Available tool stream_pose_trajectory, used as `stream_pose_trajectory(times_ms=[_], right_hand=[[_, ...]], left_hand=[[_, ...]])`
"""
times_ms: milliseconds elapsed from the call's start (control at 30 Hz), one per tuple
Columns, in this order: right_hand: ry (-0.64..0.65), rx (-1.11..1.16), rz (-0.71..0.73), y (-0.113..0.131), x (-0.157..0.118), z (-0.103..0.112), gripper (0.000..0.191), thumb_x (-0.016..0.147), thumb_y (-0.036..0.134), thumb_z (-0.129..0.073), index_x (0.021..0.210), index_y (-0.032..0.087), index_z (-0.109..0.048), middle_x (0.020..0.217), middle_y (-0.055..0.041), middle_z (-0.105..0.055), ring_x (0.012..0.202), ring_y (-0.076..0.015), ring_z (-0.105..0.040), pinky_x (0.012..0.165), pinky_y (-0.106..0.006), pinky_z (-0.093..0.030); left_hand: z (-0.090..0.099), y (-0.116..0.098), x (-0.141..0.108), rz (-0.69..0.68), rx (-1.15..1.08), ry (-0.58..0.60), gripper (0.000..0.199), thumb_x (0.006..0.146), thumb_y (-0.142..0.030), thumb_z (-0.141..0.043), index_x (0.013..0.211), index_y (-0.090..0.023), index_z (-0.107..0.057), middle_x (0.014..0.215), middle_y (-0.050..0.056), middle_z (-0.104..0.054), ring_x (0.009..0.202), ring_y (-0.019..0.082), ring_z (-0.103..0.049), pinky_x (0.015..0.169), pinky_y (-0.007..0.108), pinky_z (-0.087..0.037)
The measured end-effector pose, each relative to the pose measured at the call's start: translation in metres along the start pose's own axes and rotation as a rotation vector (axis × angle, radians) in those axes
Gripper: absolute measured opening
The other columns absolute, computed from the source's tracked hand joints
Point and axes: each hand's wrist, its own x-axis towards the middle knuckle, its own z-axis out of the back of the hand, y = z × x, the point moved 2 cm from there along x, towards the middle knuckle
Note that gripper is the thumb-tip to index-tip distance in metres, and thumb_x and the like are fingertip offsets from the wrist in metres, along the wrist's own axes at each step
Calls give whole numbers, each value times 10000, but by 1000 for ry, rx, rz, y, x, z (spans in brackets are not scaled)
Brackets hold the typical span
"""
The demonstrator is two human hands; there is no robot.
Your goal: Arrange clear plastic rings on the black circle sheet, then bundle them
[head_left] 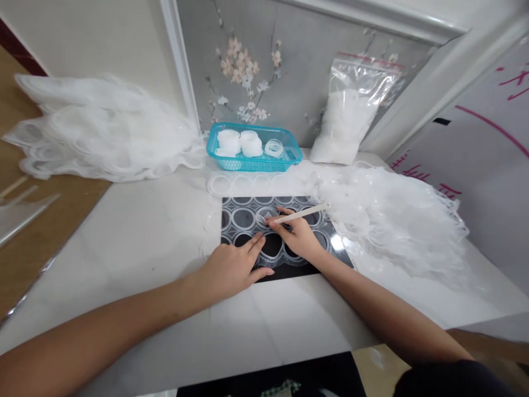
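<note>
White desk (pixel 157 237), grey floral panel (pixel 314 38) behind back edge. Between front and back edges, black mat (pixel 285 272) carries clear ring sheet (pixel 243 227). Left hand (pixel 231 269) half spread on sheet, gripping nothing; right hand (pixel 300 237) pinched round pale stick (pixel 308 212). Blue basket (pixel 248 165) by back edge.

No text can be read with certainty. Pinkish-red characters (pixel 449 190) stand on the white panel (pixel 471 151) at the right, slanted, and more strokes in that colour (pixel 514 80) run near the view's right edge. Fine markings (pixel 290 155) on the blue basket (pixel 252 164) are too small to make out.
</note>
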Motion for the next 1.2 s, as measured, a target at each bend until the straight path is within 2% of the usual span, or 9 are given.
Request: stream_pose_trajectory(times_ms=[167,267,333,367,467,567,667,800,1200], right_hand=[[45,-152,106,5,-11,-6,235,927,262,-504,994,266,-729,1097,-34,-735,1268,-287,-522,1040,-518,-418],[98,-270,195,3,3,1,224,877,193,-545,1001,247,-724,1094,-78,-732,1162,-295,-601,984,-484,-457],[-40,-312,118,-1,29,14,213,860,184,-540,963,205,-725,983,-110,-750,1000,-292,-672,912,-454,-496],[-214,-321,25,-2,43,23,234,874,185,-500,931,192,-727,917,-112,-755,931,-284,-689,878,-443,-511],[-403,-277,-19,4,70,25,339,938,216,-372,985,155,-703,994,-130,-742,994,-275,-676,910,-451,-498],[-116,-106,125,21,58,-6,280,920,229,-443,919,188,-720,1032,-86,-744,1007,-251,-683,927,-407,-509],[42,74,36,29,29,-32,256,922,329,-507,904,218,-737,992,-66,-759,1063,-273,-674,915,-413,-528],[103,162,-18,26,15,-37,270,904,408,-547,921,238,-755,1017,-47,-757,1227,-297,-575,1011,-470,-476],[136,89,50,24,19,-36,242,902,372,-555,964,237,-746,1086,-42,-737,1254,-294,-550,1032,-483,-471]], left_hand=[[3,0,0,2,-62,25,662,925,-586,-419,1422,-151,-452,1433,160,-480,959,293,-687,667,353,-532],[8,-1,1,4,-108,76,771,867,-658,-461,1431,-133,-434,1458,149,-443,1010,308,-670,715,370,-535],[12,-2,1,3,-117,115,859,814,-712,-493,1440,-127,-419,1480,156,-403,1002,314,-672,729,376,-534],[14,-2,1,1,-119,131,887,800,-728,-497,1444,-125,-411,1487,163,-388,993,314,-675,734,378,-533],[18,-1,-3,21,-102,127,927,817,-736,-459,1487,-110,-319,1495,194,-360,984,317,-678,730,380,-534],[17,5,-9,106,-8,90,906,857,-712,-408,1500,-87,-279,1488,240,-349,931,334,-689,665,383,-534],[11,11,-17,131,63,74,850,886,-691,-362,1465,-70,-363,1462,263,-385,896,344,-692,627,384,-531],[4,16,-24,113,96,71,822,895,-694,-327,1463,-102,-382,1457,239,-408,872,327,-695,623,380,-537],[5,17,-25,98,104,55,800,905,-694,-299,1438,-111,-427,1463,171,-420,830,301,-700,607,390,-544]])
